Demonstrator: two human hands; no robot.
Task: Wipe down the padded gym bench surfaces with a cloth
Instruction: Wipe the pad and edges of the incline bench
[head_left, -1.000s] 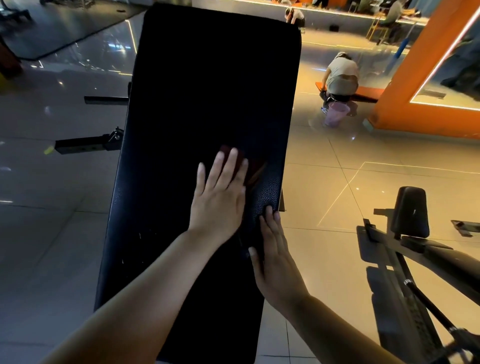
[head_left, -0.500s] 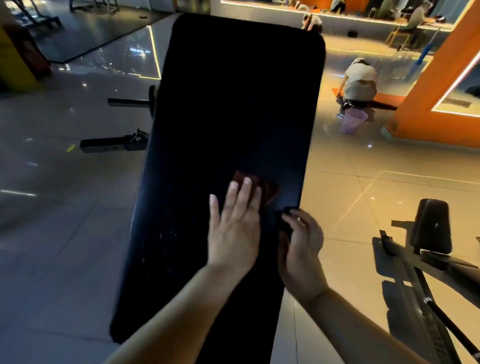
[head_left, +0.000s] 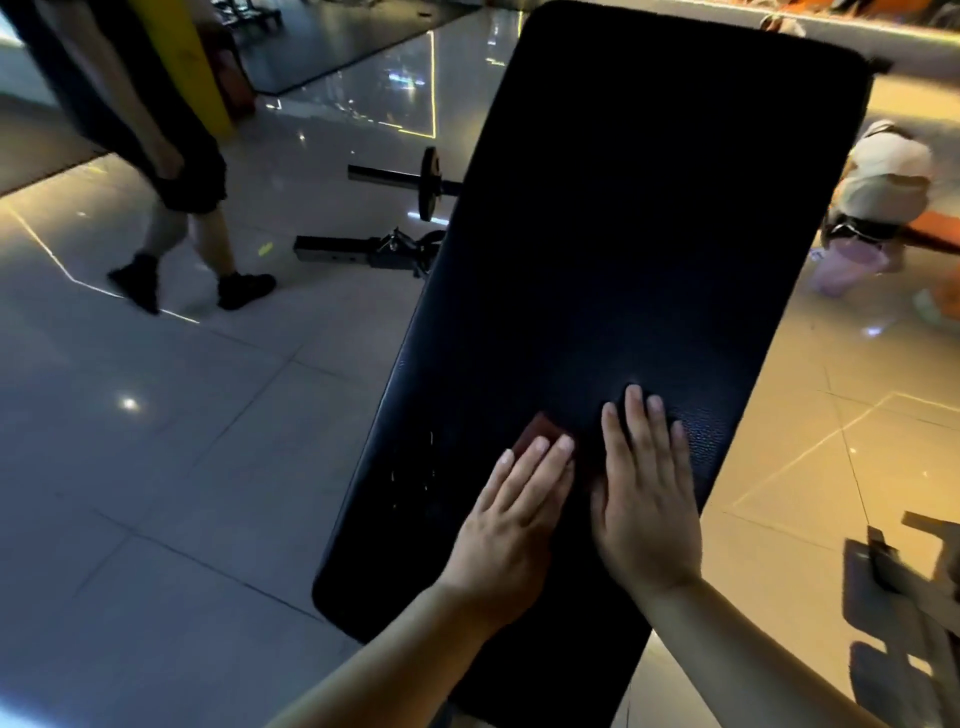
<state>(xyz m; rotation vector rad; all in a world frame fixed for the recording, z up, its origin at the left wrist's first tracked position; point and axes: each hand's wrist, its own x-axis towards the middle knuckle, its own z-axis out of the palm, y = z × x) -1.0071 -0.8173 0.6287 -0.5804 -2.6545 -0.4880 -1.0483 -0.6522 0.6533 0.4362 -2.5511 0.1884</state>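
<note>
A long black padded bench pad (head_left: 644, 218) runs from the bottom centre up to the top right of the head view. A dark red cloth (head_left: 537, 434) lies on its lower part, mostly hidden under my fingers. My left hand (head_left: 511, 525) presses flat on the cloth with straight fingers. Just to its right, my right hand (head_left: 644, 499) lies flat on the pad with its fingers straight; its thumb side is next to the cloth.
A person in dark shorts (head_left: 176, 171) walks on the tiled floor at the left. A barbell with a plate (head_left: 428, 184) and a bench foot (head_left: 358, 249) lie left of the pad. A crouching person (head_left: 883, 182) with a purple bucket (head_left: 844, 270) is at the right. Metal equipment (head_left: 904, 597) stands lower right.
My right hand left the pad's right edge, uncurled and now lies flat on top. My left hand with the cloth slid toward the pad's left side. The view swung left; a walking person appeared.
</note>
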